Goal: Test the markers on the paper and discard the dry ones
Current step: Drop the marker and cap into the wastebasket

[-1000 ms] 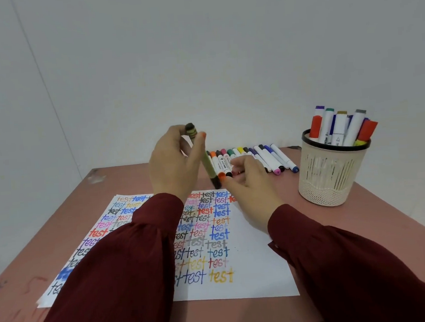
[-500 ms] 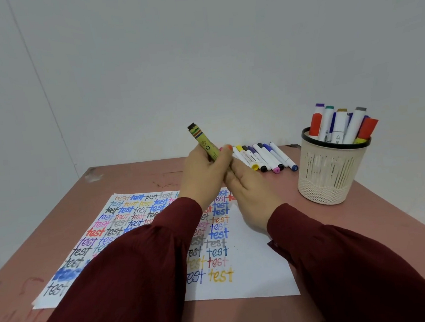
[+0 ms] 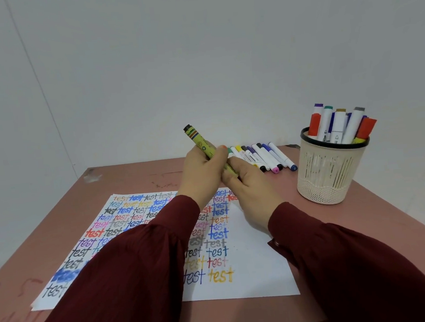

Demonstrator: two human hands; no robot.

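Fingers (image 3: 215, 158) of the left hand (image 3: 201, 173) are curled round the middle of an olive-green marker (image 3: 200, 142), with an orange-painted nail showing against the barrel. The right hand (image 3: 249, 191) sits just below and touches the left. Its fingers (image 3: 235, 168) are wrapped round the marker's lower end, so that end is hidden and I cannot tell whether a cap is on it.

The marker has an olive-green barrel with small round printed symbols, a band of thin coloured stripes near the top, and a black top end. It is tilted, with the top end leaning up and to the left. It is held in the air above the far edge of the paper (image 3: 255, 271).

Both hands are back-up toward the camera, the wrists close together, and 2 dark red sleeves (image 3: 129, 281) reach in from the bottom of the view.

The paper is a white sheet lying flat on a reddish-brown table (image 3: 363, 222). Most of it is filled with columns of the word "test" in many colours, while its right part is bare. A row of capped white markers (image 3: 264, 156) lies side by side on the table just beyond the hands. Well to the right stands a cream mesh pen cup (image 3: 327, 177) with a black rim, holding upright markers (image 3: 338, 128) with purple, teal, tan, grey and orange-red caps.
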